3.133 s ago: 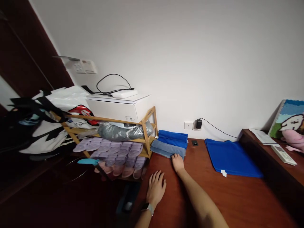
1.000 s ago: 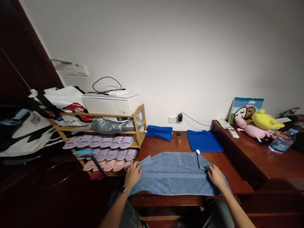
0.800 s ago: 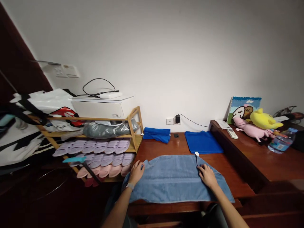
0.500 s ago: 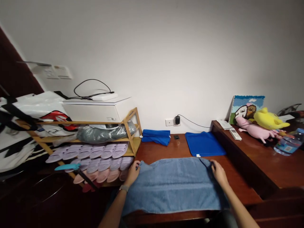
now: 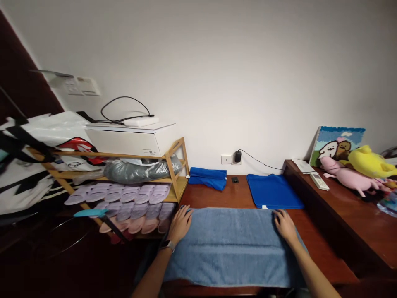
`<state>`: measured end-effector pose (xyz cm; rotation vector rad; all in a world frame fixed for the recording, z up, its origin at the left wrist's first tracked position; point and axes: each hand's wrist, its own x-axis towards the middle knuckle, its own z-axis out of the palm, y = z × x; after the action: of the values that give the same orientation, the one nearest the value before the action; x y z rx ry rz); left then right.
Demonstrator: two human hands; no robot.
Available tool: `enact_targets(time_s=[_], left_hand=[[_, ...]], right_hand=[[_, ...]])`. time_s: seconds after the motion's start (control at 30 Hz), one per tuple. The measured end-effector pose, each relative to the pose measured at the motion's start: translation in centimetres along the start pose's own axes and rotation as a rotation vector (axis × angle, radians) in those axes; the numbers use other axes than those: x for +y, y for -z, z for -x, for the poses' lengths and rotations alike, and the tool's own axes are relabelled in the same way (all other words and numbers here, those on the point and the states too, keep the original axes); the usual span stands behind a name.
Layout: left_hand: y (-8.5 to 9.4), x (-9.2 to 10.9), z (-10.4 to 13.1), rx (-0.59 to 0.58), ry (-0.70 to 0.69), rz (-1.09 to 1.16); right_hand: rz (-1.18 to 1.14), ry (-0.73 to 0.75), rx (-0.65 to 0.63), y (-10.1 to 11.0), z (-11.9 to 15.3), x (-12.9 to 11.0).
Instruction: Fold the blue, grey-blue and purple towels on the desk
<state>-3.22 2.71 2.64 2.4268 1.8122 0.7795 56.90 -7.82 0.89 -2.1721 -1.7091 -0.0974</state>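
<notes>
A grey-blue towel [image 5: 229, 248] lies spread over the front of the brown wooden desk [image 5: 214, 199], its near edge at the desk's front. On the towel's far left corner rests my left hand [image 5: 180, 223], fingers spread and flat, a watch on the wrist. My right hand [image 5: 284, 224] lies on the far right corner, its fingers extended over the cloth. Behind the towel are a folded dark blue cloth [image 5: 208, 178] at the left and a flat blue cloth [image 5: 274, 191] at the right.
To the left stands a wooden rack [image 5: 178, 165] with slippers, a white box [image 5: 124, 140] and bags. A raised ledge [image 5: 341, 207] on the right holds a remote [image 5: 319, 181], plush toys [image 5: 347, 176] and a picture. A black charger [image 5: 237, 156] is plugged into the wall.
The towel's far edge has become straighter and its corners flatter. Both hands have gone from gripping the corners to lying on them. The view has shifted slightly left.
</notes>
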Motion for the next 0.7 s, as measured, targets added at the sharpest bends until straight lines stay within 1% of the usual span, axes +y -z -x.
enact_targets(time_s=[0.03, 0.1, 0.17, 0.2, 0.27, 0.33, 0.43, 0.5, 0.6, 0.63, 0.7], left_hand=[[-0.2, -0.3, 0.3, -0.059, -0.013, -0.032], [-0.5, -0.9, 0.5, -0.161, 0.058, -0.087], [-0.7, -1.3, 0.2, -0.227, 0.135, -0.126], [-0.8, -1.3, 0.0, -0.24, 0.16, -0.141], [-1.0, -0.9, -0.2, -0.232, 0.201, -0.169], [-1.1, -0.3, -0.2, -0.201, 0.213, -0.189], [-0.8, 0.7, 0.2, -0.167, 0.184, -0.198], [0.0, 1.2, 0.8, -0.146, 0.148, -0.189], [1.9, 1.6, 2.6, -0.076, 0.101, -0.129], [2.7, 1.7, 3.7, -0.054, 0.091, -0.095], [4.0, 1.7, 6.6, -0.025, 0.092, -0.019]], right_hand=[[0.01, 0.001, -0.032, -0.7, 0.3, 0.5], [0.034, -0.03, -0.065, -1.6, 0.7, 1.6], [0.061, -0.037, -0.076, -1.9, 0.7, 2.6], [0.074, -0.029, -0.08, -1.9, 0.6, 2.9], [0.098, -0.017, -0.088, -1.9, 0.7, 3.2], [0.116, -0.016, -0.094, -1.8, 1.0, 3.2], [0.129, -0.025, -0.093, -1.5, 1.8, 3.0], [0.123, -0.038, -0.11, -0.9, 2.1, 2.9], [0.095, -0.068, -0.197, 0.5, 2.2, 2.5], [0.086, -0.075, -0.216, 1.1, 2.3, 2.3], [0.075, -0.072, -0.199, 2.0, 2.7, 1.4]])
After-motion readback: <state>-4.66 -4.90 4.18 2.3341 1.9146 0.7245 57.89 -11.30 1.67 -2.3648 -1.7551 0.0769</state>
